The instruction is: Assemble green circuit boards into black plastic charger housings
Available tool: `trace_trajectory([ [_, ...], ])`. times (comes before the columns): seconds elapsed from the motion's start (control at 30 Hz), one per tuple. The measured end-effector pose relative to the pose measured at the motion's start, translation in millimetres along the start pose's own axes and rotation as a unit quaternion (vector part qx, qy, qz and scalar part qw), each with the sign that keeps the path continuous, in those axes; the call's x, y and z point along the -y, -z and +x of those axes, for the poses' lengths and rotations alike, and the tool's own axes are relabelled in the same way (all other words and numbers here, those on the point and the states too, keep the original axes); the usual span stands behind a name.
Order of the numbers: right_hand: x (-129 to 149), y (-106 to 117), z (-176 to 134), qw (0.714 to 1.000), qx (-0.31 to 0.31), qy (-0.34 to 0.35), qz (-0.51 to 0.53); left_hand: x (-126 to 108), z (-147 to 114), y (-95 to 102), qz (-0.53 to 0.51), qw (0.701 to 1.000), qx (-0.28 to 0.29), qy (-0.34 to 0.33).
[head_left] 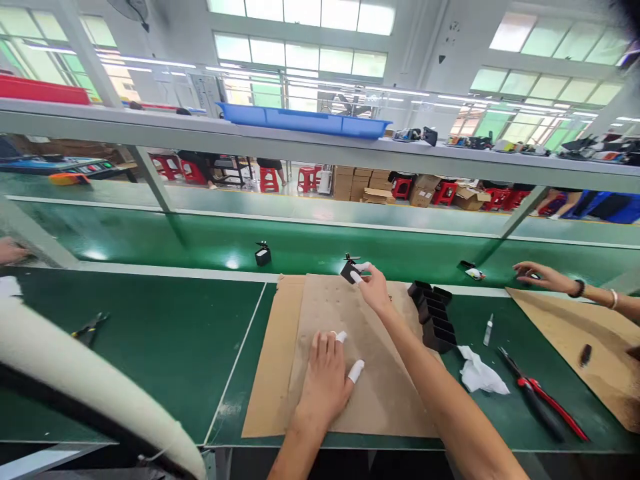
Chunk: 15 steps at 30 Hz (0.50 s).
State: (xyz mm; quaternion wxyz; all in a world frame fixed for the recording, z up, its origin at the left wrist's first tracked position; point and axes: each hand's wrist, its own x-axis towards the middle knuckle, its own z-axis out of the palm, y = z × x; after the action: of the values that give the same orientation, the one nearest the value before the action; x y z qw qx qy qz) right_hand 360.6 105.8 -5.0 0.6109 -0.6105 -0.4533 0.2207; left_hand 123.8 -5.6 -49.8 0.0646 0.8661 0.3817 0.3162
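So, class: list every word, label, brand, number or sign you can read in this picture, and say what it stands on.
No text can be read.
Cardboard boxes: any print is too blurred.
Small bottle: its label is too small.
Black part in the right hand: no marking shows.

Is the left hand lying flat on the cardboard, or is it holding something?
Flat and empty: the left hand rests palm down, fingers spread, on the cardboard sheet.

matt cardboard mat [320,313], glossy green belt [300,243]
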Motion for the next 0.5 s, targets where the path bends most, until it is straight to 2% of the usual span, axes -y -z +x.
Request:
trace_trajectory([
  [0.07, -10.2, -19.5, 38.0, 0.998, 0.015, 0.002, -0.054, -0.2, -7.7, -2.8, 0.048, 0.998, 0.004, -0.034],
  [0.13, -17.9, -37.2, 62.1, 0.995, 0.025, 0.006, -0.094, 1.0, -13.9, -2.0, 0.084, 0.996, 0.007, -0.041],
  [0.2, -21.9, -49.5, 72.4, 0.992, 0.034, 0.015, -0.124, 1.9, -17.5, 2.6, 0.082, 0.996, 0.011, -0.02],
  [0.27, -20.9, -52.0, 71.8, 0.988, 0.037, 0.028, -0.146, 1.7, -18.0, 9.2, 0.065, 0.998, 0.013, 0.006],
  [0.37, -11.3, -29.5, 57.3, 0.982, 0.022, 0.059, -0.175, 0.1, -14.2, 17.2, 0.019, 0.999, 0.012, 0.042],
  [0.5, 3.1, 38.2, 16.2, 0.968, 0.006, 0.087, -0.236, -1.0, -6.4, 19.0, -0.027, 0.997, 0.003, 0.069],
])
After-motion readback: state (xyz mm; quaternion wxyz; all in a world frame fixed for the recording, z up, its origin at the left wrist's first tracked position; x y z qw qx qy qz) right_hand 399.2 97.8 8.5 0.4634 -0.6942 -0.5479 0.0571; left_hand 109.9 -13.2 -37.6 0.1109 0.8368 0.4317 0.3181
